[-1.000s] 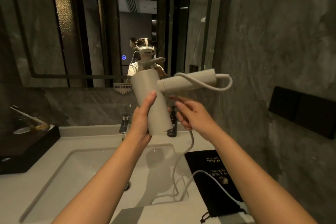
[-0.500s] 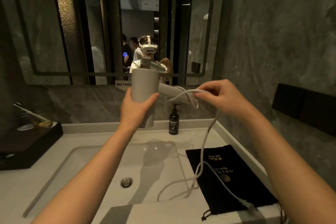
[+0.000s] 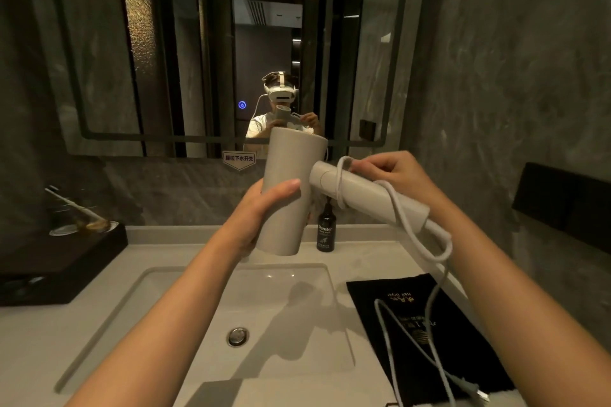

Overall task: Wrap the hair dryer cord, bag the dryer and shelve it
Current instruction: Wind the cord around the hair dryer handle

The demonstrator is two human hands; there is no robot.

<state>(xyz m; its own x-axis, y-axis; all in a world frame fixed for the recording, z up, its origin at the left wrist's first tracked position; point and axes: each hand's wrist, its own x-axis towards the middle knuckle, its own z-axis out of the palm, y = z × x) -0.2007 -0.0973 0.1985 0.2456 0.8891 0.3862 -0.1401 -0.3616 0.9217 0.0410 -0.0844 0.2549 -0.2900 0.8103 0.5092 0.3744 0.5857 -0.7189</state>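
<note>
Gripped beige cylindrical plastic hair dryer (image 3: 291, 195) mid-frame with left hand (image 3: 264, 205), pinched white braided cord (image 3: 344, 182) looped round its handle with right hand (image 3: 393, 172).

Premises: a hotel-style bathroom. Evidence — a rectangular white undermount sink (image 3: 185, 317) with a chrome drain stopper (image 3: 237, 336), set in a pale stone vanity counter (image 3: 360, 251); a large dark-framed wall mirror (image 3: 158, 53); grey marble-pattern walls (image 3: 515, 82); a small black hand-wash pump bottle (image 3: 325, 232).
</note>
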